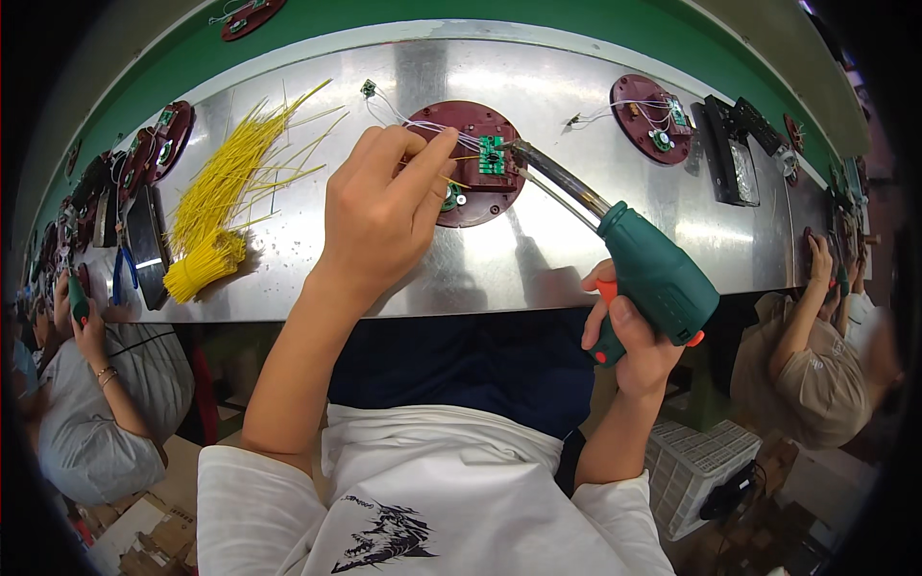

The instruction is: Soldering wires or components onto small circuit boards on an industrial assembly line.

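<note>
My left hand (pixel 379 206) is closed in a pinch on a thin wire, its tips just left of a small green circuit board (pixel 491 161). The exact grip is partly hidden by the fingers. That board sits on a dark red round plate (pixel 495 204) lying on the bench. White wires (pixel 389 108) run from the board past my fingertips to a tiny green board (pixel 368 88). In my right hand (pixel 639 350) is a green soldering gun (pixel 663 264) with an orange trigger. Its tip meets the board's upper right edge, or hovers close over it.
A bundle of yellow wires (pixel 206 261) and loose strands lie to the left, near blue-handled pliers (pixel 125 274). Another red plate (pixel 634 120) with wires and a black case (pixel 727 154) are at right. Co-workers sit at both sides; a white crate (pixel 696 466) stands below right.
</note>
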{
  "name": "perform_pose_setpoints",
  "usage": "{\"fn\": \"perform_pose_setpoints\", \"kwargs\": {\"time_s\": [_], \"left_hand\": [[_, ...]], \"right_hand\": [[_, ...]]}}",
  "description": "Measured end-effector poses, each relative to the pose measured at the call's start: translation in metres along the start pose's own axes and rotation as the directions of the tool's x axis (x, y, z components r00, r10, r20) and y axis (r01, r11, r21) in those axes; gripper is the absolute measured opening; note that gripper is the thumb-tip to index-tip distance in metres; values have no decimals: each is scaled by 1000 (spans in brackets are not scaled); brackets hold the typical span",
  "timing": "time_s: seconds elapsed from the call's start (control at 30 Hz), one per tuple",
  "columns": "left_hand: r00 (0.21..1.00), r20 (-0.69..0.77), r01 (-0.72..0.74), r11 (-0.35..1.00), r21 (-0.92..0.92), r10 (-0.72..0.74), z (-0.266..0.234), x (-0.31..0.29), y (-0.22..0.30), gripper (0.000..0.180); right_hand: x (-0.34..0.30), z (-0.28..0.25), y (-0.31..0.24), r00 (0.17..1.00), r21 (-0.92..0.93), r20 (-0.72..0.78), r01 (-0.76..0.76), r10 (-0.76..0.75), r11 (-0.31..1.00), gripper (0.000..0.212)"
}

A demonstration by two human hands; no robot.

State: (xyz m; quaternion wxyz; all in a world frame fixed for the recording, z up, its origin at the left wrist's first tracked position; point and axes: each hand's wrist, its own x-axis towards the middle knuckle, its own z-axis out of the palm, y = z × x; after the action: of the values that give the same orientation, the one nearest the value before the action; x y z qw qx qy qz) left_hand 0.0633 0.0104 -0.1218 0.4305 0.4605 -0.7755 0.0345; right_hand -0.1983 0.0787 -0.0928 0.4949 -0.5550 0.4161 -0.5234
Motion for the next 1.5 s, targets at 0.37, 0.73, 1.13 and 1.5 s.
{"fn": "perform_pose_setpoints", "kwargs": {"time_s": [0.37,0.73,1.13,1.5], "left_hand": [[998,-32,-54,998,-28,54,1,4,4,22],[999,-12,-48,999,22,48,5,3,1,13],[999,6,-45,999,24,45,7,3,1,12],[997,5,-72,995,66,72,9,2,-2,12]], "right_hand": [[2,0,0,1000,-50,16,-15,16,999,48],[3,1,-1,998,-56,53,-26,29,998,48],[4,-1,-2,997,-61,65,-48,52,997,44],[5,-7,1,991,-19,57,-121,122,993,43]]}}
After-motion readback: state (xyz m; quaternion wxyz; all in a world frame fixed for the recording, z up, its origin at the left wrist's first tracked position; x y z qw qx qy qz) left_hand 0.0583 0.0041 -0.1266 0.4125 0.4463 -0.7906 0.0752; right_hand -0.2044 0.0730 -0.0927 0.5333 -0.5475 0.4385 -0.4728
